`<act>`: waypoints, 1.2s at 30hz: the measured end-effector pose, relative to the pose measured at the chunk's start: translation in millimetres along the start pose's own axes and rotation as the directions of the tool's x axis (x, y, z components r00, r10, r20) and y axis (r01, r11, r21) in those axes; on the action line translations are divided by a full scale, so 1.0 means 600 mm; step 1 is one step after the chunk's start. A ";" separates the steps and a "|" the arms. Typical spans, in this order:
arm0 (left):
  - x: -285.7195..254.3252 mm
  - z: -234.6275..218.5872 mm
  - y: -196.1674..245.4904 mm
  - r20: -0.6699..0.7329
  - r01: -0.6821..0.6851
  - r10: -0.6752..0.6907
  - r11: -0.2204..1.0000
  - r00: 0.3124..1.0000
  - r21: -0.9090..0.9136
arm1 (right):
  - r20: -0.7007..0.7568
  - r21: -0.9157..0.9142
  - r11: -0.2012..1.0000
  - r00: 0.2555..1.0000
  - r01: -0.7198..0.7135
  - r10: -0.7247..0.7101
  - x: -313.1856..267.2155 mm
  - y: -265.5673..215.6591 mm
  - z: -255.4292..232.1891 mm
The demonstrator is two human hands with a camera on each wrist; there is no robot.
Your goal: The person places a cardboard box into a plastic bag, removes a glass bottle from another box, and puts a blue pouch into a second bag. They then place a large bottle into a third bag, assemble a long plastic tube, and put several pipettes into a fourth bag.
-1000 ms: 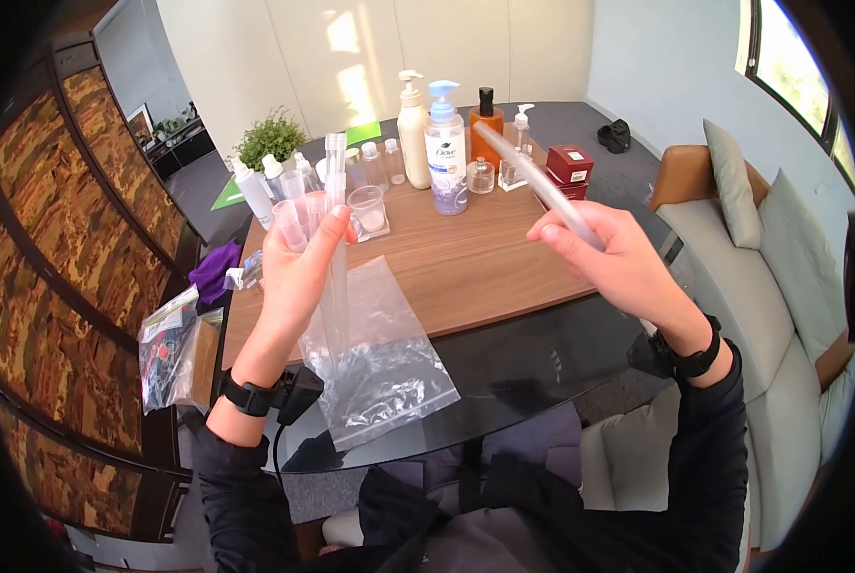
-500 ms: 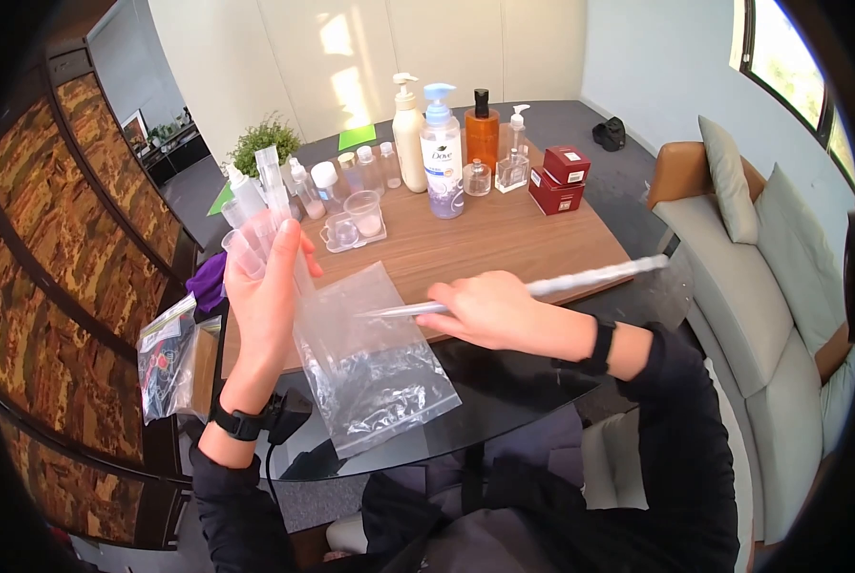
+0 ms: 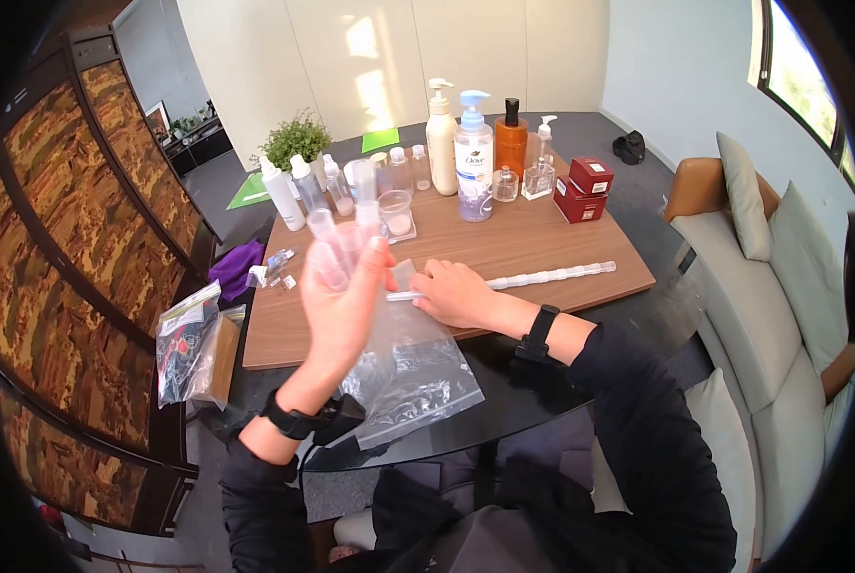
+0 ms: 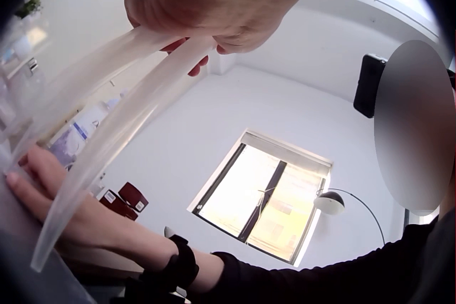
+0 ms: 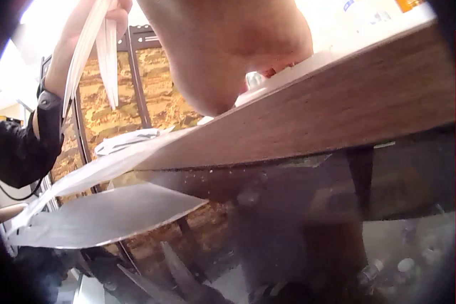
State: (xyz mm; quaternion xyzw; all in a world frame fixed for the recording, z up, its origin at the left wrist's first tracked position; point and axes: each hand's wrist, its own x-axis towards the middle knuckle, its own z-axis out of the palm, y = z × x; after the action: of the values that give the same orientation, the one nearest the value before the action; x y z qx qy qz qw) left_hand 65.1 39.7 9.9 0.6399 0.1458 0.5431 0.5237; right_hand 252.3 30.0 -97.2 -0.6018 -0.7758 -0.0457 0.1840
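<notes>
My left hand (image 3: pixel 337 301) grips several clear tapered plastic tubes (image 4: pixel 128 133), wide ends up and narrow ends hanging down over a clear zip bag (image 3: pixel 418 382). Lower down, my right hand (image 3: pixel 454 294) is at the wooden board, its fingers round a long, thin, ribbed translucent tube (image 3: pixel 551 276). That tube sticks out on both sides of the hand and lies low along the board, its pointed end over the bag's upper part. In the right wrist view the palm hides the fingers' hold.
Pump bottles (image 3: pixel 473 177), small clear bottles and cups (image 3: pixel 395 212), and red boxes (image 3: pixel 583 191) stand along the board's far side. Left of them are small packets (image 3: pixel 276 263), a purple cloth (image 3: pixel 238 267) and a filled plastic bag (image 3: pixel 184 349). The wooden board (image 3: pixel 532 244) sits on a dark glass table.
My right hand has swung the ribbed tube from upright on the right down to the board, beside the bag. My left hand still holds its tubes, moved slightly right and lower.
</notes>
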 end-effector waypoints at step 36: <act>-0.118 0.023 -0.102 0.361 0.240 -0.251 0.968 0.898 0.076 | 0.083 0.784 0.618 0.996 -0.048 -0.027 -0.126 -0.090 -0.156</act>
State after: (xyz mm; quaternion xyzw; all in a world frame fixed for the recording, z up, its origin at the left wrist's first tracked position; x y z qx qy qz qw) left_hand 74.0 4.4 -77.5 0.7144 0.1330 0.3411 0.5963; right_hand 238.0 -81.1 -27.8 -0.4668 -0.7215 0.3250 0.3949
